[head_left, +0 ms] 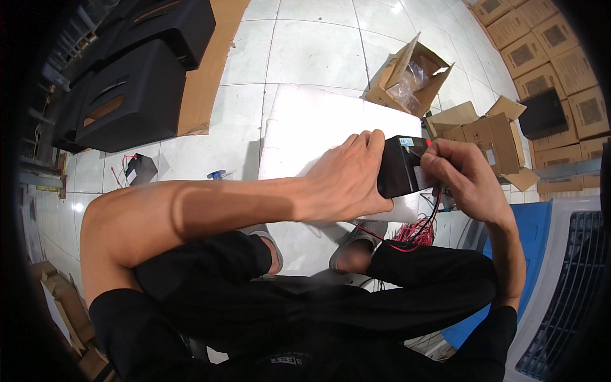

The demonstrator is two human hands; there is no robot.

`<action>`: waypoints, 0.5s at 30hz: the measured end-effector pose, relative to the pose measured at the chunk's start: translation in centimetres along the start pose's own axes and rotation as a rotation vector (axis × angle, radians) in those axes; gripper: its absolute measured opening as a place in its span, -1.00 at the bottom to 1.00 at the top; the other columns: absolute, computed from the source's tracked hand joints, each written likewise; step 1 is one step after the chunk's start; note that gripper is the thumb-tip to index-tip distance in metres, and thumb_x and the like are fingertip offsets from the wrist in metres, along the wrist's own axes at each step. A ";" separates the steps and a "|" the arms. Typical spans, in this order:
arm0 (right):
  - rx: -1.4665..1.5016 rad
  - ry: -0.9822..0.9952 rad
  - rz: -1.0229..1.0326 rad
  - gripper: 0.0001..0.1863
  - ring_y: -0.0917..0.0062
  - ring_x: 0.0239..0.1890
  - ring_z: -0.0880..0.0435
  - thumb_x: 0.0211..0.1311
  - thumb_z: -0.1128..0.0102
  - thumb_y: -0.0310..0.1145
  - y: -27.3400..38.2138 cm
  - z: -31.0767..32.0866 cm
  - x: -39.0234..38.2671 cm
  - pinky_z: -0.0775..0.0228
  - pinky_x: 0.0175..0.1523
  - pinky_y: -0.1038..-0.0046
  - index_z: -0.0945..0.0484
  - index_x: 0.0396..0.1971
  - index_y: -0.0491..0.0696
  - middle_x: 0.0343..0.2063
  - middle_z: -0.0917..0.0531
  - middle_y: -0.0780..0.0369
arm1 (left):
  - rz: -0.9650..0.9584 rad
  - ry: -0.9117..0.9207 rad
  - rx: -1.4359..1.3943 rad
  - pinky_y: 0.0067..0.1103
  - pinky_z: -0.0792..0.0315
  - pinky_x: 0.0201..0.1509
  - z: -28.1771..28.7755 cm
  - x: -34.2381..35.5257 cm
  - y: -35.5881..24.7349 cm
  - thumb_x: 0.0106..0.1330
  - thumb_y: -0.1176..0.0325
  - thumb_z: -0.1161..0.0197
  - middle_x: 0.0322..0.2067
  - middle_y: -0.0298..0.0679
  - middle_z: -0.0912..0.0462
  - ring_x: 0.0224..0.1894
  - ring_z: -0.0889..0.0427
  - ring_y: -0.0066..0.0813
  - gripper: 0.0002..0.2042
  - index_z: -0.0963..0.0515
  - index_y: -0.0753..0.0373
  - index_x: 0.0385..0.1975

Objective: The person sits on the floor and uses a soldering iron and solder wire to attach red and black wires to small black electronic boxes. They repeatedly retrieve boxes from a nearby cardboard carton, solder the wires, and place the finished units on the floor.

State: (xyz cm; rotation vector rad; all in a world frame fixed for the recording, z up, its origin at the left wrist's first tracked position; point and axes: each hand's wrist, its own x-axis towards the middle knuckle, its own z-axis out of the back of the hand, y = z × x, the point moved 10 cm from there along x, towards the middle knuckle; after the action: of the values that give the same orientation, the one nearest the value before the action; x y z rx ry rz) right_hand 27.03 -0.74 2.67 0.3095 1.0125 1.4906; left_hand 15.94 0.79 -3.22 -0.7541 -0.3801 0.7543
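Note:
My left hand (349, 180) grips a black box-shaped battery (400, 170) with a small light label, thumb below it and fingers over its top. Under it lies a white foam block (318, 118). My right hand (459, 175) is closed in a pinch at the battery's right end, beside a small red spot there. Whatever sits between those fingertips is hidden. Red and black wires (407, 246) hang below the right hand and loop back to the left under the battery. A bundle of thin red wire (420, 233) rests on the floor beneath.
Black housings (130, 95) stand on cardboard at the left. Near them are a second small black battery (141, 169) and a blue spool (217, 174). Open cartons (407, 79) and stacked boxes (541, 54) occupy the right, above a blue-and-white grilled unit (554, 280).

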 end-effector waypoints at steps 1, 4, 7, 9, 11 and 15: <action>0.022 -0.011 -0.004 -0.71 0.77 -0.48 -0.41 0.42 -0.03 -0.27 -0.2 0.3 0.1 -0.28 -0.33 0.62 -0.47 -0.46 -0.14 -0.56 -0.48 0.39 | 0.011 0.014 0.009 -0.25 -0.46 0.02 0.0 0.2 -0.1 -0.07 0.15 -0.45 -0.20 0.20 -0.47 -0.08 -0.53 0.08 -0.34 -0.27 0.51 -0.13; 0.074 -0.016 0.006 -0.72 0.74 -0.47 -0.50 0.42 -0.02 -0.26 -1.1 1.2 0.5 -0.36 -0.30 0.62 -0.49 -0.46 -0.11 -0.54 -0.54 0.36 | 0.027 0.047 0.042 -0.25 -0.46 0.03 -0.1 0.9 -0.5 -0.05 0.14 -0.45 -0.19 0.19 -0.48 -0.07 -0.53 0.08 -0.31 -0.27 0.53 -0.10; 0.192 -0.038 0.028 -0.70 0.73 -0.46 -0.50 0.41 -0.03 -0.27 -2.1 2.2 0.6 -0.35 -0.30 0.61 -0.54 -0.47 -0.14 -0.54 -0.57 0.35 | 0.052 0.073 0.053 -0.25 -0.47 0.02 -0.1 1.7 -0.8 -0.05 0.11 -0.45 -0.21 0.18 -0.48 -0.07 -0.53 0.07 -0.26 -0.26 0.56 -0.04; 0.240 -0.042 -0.011 -0.71 0.71 -0.45 -0.51 0.41 -0.04 -0.26 -3.2 2.6 0.6 -0.37 -0.28 0.60 -0.55 -0.45 -0.13 -0.51 -0.58 0.34 | 0.063 0.100 0.053 -0.26 -0.47 0.01 -0.3 2.1 -1.0 -0.05 0.10 -0.45 -0.22 0.17 -0.48 -0.07 -0.54 0.06 -0.24 -0.26 0.56 0.00; 0.292 -0.056 -0.032 -0.71 0.69 -0.44 -0.53 0.41 -0.05 -0.25 -4.0 2.9 0.6 -0.38 -0.27 0.59 -0.56 -0.44 -0.12 -0.49 -0.59 0.34 | 0.069 0.118 0.057 -0.26 -0.48 0.00 -0.3 2.4 -1.2 -0.05 0.09 -0.44 -0.23 0.16 -0.48 -0.08 -0.54 0.06 -0.23 -0.26 0.56 0.01; 0.360 -0.074 -0.057 -0.71 0.68 -0.43 -0.53 0.42 -0.05 -0.23 -5.1 3.1 0.2 -0.39 -0.25 0.57 -0.56 -0.41 -0.12 -0.47 -0.59 0.34 | 0.069 0.134 0.051 -0.26 -0.49 -0.03 -0.4 2.3 -1.6 -0.05 0.10 -0.43 -0.26 0.14 -0.48 -0.12 -0.55 0.05 -0.26 -0.29 0.54 -0.02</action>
State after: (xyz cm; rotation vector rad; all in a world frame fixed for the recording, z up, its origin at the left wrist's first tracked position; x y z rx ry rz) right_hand 32.57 0.01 0.68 0.5827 1.2183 1.2328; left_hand 18.48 1.48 -2.16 -0.7679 -0.2135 0.7712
